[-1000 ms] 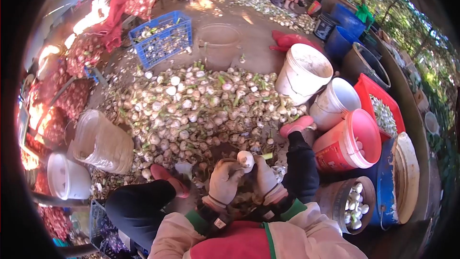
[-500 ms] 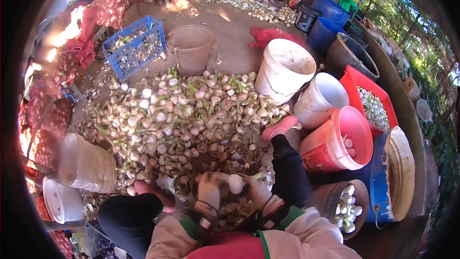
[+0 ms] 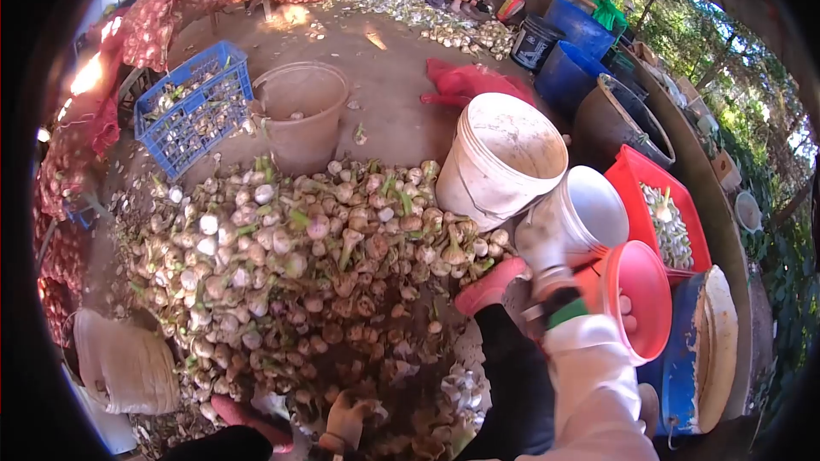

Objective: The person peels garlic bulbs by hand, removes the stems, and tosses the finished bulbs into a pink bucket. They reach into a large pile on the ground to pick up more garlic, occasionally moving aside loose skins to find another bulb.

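Round, whitish garlic bulbs (image 3: 295, 266) lie heaped on the brown floor (image 3: 395, 124); the left hand (image 3: 345, 420) is at their near edge, the blurred right hand (image 3: 540, 246) beside a white plastic bucket (image 3: 600, 209); I can't tell either's grip.

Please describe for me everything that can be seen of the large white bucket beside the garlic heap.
The large white bucket is round, open and apparently plastic, with raised bands below its wide rim and a thin handle hanging down its side. Brownish dirt stains the inside. It stands at the right edge of the garlic heap, with bulbs lying around its foot. It seems to lean, though the lens bends the view.
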`<state>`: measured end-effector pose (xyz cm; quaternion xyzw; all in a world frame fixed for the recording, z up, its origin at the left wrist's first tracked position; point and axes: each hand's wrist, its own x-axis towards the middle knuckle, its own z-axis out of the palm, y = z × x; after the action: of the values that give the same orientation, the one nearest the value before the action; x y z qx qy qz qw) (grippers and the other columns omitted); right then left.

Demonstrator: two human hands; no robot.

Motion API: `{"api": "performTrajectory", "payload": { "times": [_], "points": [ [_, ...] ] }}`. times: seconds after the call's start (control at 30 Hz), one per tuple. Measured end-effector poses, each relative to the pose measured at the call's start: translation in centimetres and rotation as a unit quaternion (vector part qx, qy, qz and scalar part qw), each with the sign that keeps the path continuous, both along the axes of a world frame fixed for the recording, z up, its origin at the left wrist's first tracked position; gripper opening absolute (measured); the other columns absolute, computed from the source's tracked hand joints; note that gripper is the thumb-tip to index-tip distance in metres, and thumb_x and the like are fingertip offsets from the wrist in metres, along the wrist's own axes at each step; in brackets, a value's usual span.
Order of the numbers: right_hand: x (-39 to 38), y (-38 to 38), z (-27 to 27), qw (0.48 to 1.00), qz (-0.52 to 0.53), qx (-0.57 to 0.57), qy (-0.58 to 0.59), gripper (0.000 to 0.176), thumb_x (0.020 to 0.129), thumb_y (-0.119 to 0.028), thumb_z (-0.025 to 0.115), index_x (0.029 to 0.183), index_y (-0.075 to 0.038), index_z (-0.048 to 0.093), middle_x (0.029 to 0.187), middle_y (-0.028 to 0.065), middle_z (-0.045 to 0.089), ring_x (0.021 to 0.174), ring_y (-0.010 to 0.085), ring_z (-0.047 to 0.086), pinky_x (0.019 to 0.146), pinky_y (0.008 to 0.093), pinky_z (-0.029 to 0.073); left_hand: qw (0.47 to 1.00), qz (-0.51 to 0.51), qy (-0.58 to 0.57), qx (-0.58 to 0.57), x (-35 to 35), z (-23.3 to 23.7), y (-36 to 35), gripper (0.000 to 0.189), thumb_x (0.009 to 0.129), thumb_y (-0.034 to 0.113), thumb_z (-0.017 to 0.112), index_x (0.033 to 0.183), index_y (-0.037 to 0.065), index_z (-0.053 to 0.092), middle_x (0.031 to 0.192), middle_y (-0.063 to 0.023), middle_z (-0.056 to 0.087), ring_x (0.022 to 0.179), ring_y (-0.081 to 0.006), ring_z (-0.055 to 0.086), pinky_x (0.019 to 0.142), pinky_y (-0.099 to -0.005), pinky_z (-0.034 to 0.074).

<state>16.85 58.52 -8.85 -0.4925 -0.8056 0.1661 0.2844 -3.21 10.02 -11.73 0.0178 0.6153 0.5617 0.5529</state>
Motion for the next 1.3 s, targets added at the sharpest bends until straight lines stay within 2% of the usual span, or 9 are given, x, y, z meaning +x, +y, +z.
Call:
{"api": "performTrajectory", "payload": {
  "times": [0.03, 0.07, 0.27, 0.6, 0.87, 1.0, 1.13, 1.2, 1.3],
  "points": [
    [-3.4, -0.2, -5.8, 0.959, 0.028, -0.162, 0.229, 0.056, 0.083, -0.038, 0.065, 0.127, -0.006, 0.052, 0.102, 0.0214, 0.062, 0.095, 0.0361, 0.061, 0.086, 0.0434, 0.048, 0.999, -0.019, -0.043, -0.018, -0.5, 0.0, 0.3, 0.026, 0.083, 0.010, 0.061, 0.104, -0.004, 0.057, 0.094, -0.0143, 0.065, 0.075, -0.0215, 0.064, 0.063, -0.0321, 0.055],
    [-7.5, -5.1, -3.1, 0.982, -0.032, -0.156, -0.100, 0.063, 0.079, -0.037, 0.070, 0.128, -0.004, 0.048, 0.102, 0.0217, 0.062, 0.100, 0.0372, 0.061, 0.087, 0.0464, 0.048, 0.995, -0.038, -0.086, -0.036, -0.9, 0.1, 0.5, 0.023, 0.083, 0.011, 0.060, 0.100, -0.004, 0.058, 0.092, -0.0144, 0.066, 0.069, -0.0211, 0.063, 0.061, -0.0319, 0.053],
    [-13.9, -6.2, -10.9, 0.970, -0.106, -0.096, -0.196, 0.065, 0.073, -0.030, 0.074, 0.123, 0.001, 0.045, 0.104, 0.0242, 0.062, 0.098, 0.0395, 0.062, 0.084, 0.0453, 0.050, 0.995, -0.001, -0.074, -0.073, -1.5, -0.1, 1.4, 0.027, 0.086, 0.015, 0.058, 0.103, -0.006, 0.060, 0.092, -0.0145, 0.066, 0.069, -0.0208, 0.062, 0.062, -0.0321, 0.051],
    [-9.7, -14.8, -7.1, 0.967, -0.017, -0.202, 0.153, 0.043, 0.071, -0.027, 0.073, 0.105, -0.001, 0.063, 0.089, 0.0174, 0.067, 0.084, 0.0301, 0.066, 0.076, 0.0378, 0.051, 0.995, 0.033, -0.089, 0.027, -0.3, 2.7, 2.1, 0.033, 0.085, 0.010, 0.059, 0.113, -0.008, 0.057, 0.103, -0.0138, 0.065, 0.088, -0.0209, 0.065, 0.076, -0.0308, 0.056],
    [-7.5, -18.6, -10.7, 0.953, -0.010, -0.214, -0.215, 0.049, 0.075, -0.018, 0.069, 0.121, -0.009, 0.056, 0.117, 0.0245, 0.053, 0.107, 0.0444, 0.056, 0.089, 0.0463, 0.049, 0.902, -0.381, 0.200, -0.031, -0.4, -2.4, -3.5, 0.031, 0.089, 0.013, 0.054, 0.116, 0.001, 0.063, 0.112, -0.0125, 0.065, 0.100, -0.0225, 0.064, 0.089, -0.0316, 0.050],
    [-8.7, -18.5, -11.5, 0.946, 0.065, -0.131, -0.290, 0.063, 0.068, -0.023, 0.080, 0.123, -0.010, 0.051, 0.122, 0.0197, 0.054, 0.106, 0.0402, 0.058, 0.088, 0.0463, 0.051, 0.905, -0.399, 0.115, -0.091, -1.5, 1.0, -1.8, 0.040, 0.084, 0.030, 0.062, 0.113, 0.004, 0.065, 0.101, -0.0169, 0.068, 0.100, -0.0272, 0.065, 0.084, -0.0349, 0.050],
    [-8.5, -17.6, -11.4, 0.924, 0.032, -0.281, -0.257, 0.064, 0.066, -0.024, 0.083, 0.119, -0.006, 0.051, 0.110, 0.0192, 0.061, 0.100, 0.0373, 0.062, 0.085, 0.0434, 0.052, 0.944, -0.279, 0.128, -0.117, -0.4, -1.6, -1.4, 0.040, 0.085, 0.030, 0.061, 0.119, 0.008, 0.062, 0.105, -0.0179, 0.067, 0.102, -0.0293, 0.064, 0.085, -0.0361, 0.050],
    [-9.0, -20.9, -10.3, 0.942, 0.010, -0.312, 0.122, 0.057, 0.070, -0.022, 0.081, 0.115, -0.003, 0.052, 0.102, 0.0188, 0.064, 0.095, 0.0347, 0.064, 0.083, 0.0406, 0.051, 0.958, -0.149, 0.224, 0.095, 0.0, -6.1, -1.9, 0.041, 0.096, 0.028, 0.049, 0.127, 0.001, 0.053, 0.111, -0.0120, 0.065, 0.099, -0.0268, 0.065, 0.087, -0.0394, 0.051],
    [-9.7, -32.3, 0.3, 0.918, 0.138, -0.318, 0.192, 0.047, 0.078, -0.020, 0.075, 0.115, -0.003, 0.053, 0.107, 0.0196, 0.063, 0.099, 0.0352, 0.063, 0.085, 0.0386, 0.049, 0.993, -0.018, 0.091, 0.074, 0.5, -2.8, -0.1, 0.042, 0.100, 0.030, 0.042, 0.128, 0.000, 0.051, 0.116, -0.0137, 0.062, 0.098, -0.0297, 0.065, 0.087, -0.0423, 0.052]
  ]
}}
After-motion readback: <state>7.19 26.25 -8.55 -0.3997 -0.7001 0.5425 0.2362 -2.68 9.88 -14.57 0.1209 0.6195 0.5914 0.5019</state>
